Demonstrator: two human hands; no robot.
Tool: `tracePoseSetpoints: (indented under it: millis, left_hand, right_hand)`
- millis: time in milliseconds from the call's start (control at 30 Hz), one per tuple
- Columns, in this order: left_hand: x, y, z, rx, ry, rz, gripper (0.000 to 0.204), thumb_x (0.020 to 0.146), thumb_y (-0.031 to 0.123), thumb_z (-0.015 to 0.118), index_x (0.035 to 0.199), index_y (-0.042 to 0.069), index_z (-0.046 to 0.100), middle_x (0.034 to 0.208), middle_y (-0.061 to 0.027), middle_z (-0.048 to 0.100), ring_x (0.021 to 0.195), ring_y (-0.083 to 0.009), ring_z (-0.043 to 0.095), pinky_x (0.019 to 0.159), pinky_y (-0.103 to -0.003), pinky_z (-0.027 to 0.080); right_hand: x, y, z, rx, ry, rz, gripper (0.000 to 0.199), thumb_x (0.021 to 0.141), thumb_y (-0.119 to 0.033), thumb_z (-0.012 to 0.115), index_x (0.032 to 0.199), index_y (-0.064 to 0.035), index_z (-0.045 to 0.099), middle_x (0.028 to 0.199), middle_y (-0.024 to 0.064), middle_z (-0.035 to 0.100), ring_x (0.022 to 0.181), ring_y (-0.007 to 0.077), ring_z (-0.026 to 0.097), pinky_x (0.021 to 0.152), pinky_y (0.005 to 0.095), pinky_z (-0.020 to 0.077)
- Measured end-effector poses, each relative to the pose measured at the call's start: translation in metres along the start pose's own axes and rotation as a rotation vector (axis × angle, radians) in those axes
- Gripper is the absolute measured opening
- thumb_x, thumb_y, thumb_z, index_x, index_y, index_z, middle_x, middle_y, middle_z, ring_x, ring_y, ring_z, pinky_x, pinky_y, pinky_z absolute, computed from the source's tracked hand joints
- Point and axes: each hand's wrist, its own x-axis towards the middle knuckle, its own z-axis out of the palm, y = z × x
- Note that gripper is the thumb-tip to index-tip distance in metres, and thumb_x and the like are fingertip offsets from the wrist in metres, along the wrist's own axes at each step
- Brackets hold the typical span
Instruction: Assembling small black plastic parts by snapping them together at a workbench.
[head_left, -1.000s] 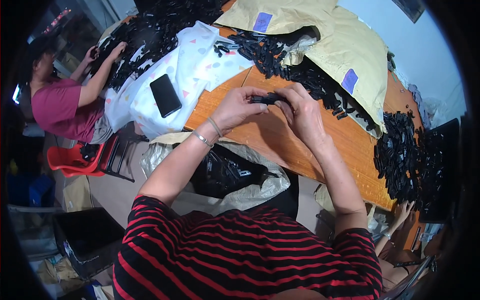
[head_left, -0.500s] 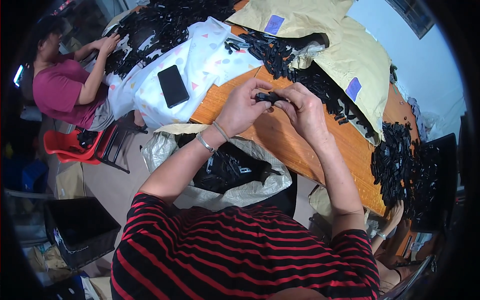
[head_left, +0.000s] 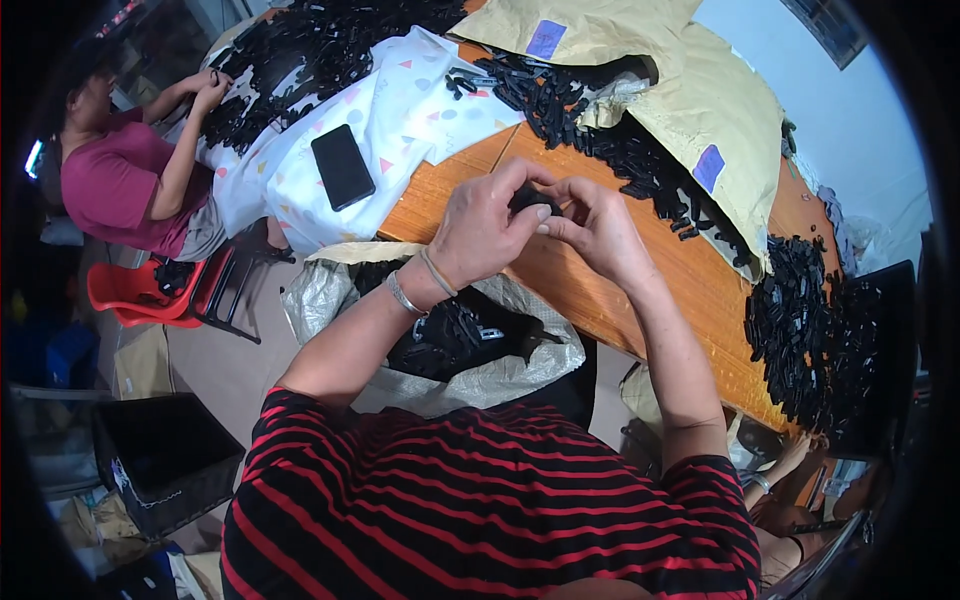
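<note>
Black plastic part point(head_left: 525, 199), mid-frame, is pinched by the fingers of left hand point(head_left: 482, 222) and right hand point(head_left: 602, 232), apparently unfinished; similar parts point(head_left: 445, 335) lie in the woven sack point(head_left: 545, 365), lower centre; upper-centre pile point(head_left: 545, 105) on the surface point(head_left: 580, 285) seems outstanding.

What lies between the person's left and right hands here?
In the head view, a small black piece lies between the left hand and right hand, partly hidden.
</note>
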Motion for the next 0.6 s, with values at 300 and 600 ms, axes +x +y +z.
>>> tracePoseSetpoints:
  millis: [300,600]
  left_hand:
    - [-0.009,-0.006,-0.003,-0.077,-0.012,-0.053,0.032,0.084,0.009,0.064,0.114,0.002,0.057,0.095,-0.0127,0.064,0.073,-0.0224,0.065,0.066,-0.031,0.052]
    - [-0.047,-0.006,-0.048,-0.504,-0.401,-0.468,0.018,0.091,0.007,0.059,0.109,0.002,0.061,0.094,-0.0005,0.063,0.081,-0.0048,0.057,0.072,-0.021,0.046]
  right_hand:
    - [-0.008,0.009,0.021,-0.042,0.091,-0.045,0.025,0.077,-0.011,0.079,0.082,-0.0015,0.056,0.065,-0.0007,0.055,0.060,0.0052,0.048,0.053,0.0246,0.0415]
    - [-0.041,-0.016,0.041,0.163,-0.275,-0.077,0.029,0.080,-0.027,0.077,0.081,-0.0029,0.060,0.065,0.0044,0.057,0.060,0.0126,0.054,0.056,0.0296,0.0443]
